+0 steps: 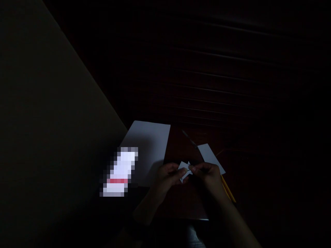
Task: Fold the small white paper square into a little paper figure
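A small piece of folded white paper (182, 166), with several pointed corners, is held between my two hands above the dark table. My left hand (167, 175) pinches its left side, thumb on top and fingers behind. On its right side my right hand (207, 172) grips the paper between thumb and fingertips. The lower fingers of both hands are lost in shadow.
A large white sheet (152, 137) lies at the left, with a bright, blurred-out screen-like rectangle (120, 170) by its lower left. On the right are a pen (189, 138), a white paper strip (210, 157) and yellow pencil-like sticks (228, 188). The table's front edge (191, 219) is near me.
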Available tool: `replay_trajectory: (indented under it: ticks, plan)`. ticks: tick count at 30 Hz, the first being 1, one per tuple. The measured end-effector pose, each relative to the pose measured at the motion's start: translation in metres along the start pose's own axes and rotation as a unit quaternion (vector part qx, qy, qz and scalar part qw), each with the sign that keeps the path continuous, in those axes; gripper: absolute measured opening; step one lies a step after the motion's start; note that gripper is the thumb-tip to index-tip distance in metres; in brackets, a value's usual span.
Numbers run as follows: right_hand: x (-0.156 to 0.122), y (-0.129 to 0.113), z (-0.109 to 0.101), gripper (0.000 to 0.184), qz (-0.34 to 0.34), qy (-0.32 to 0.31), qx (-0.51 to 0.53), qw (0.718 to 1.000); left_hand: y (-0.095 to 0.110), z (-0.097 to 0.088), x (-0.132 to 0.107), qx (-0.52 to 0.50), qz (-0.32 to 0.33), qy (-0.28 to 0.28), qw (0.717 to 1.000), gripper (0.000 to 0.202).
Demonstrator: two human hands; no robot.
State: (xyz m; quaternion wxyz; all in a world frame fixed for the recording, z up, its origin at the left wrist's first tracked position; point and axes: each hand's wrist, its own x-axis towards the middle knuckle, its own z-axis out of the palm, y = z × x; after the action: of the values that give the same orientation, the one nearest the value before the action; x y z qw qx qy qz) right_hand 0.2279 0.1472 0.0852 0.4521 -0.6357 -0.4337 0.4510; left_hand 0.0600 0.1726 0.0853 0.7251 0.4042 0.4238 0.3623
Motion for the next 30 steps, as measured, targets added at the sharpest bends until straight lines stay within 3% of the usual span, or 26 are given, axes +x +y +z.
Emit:
replay_trajectory:
  ticks: [14,19,26,30]
  plan:
    - [0.001,0.004,0.006,0.023,-0.03,0.029,-0.107,0.993,-0.007,0.006,0.006,0.07,0.021,0.068,0.995,0.025]
    - [0.001,0.002,0.006,0.025,-0.025,0.03,-0.075,0.996,-0.008,0.004,0.007,0.07,0.031,0.068,0.995,0.025]
    - [0.002,-0.003,0.003,0.025,-0.029,-0.042,-0.025,0.998,-0.014,-0.002,0.009,0.085,0.042,0.06,0.994,0.026]
    - [0.001,0.003,0.004,0.025,-0.015,-0.031,-0.021,0.999,-0.012,0.001,0.007,0.088,0.043,0.055,0.994,0.024]
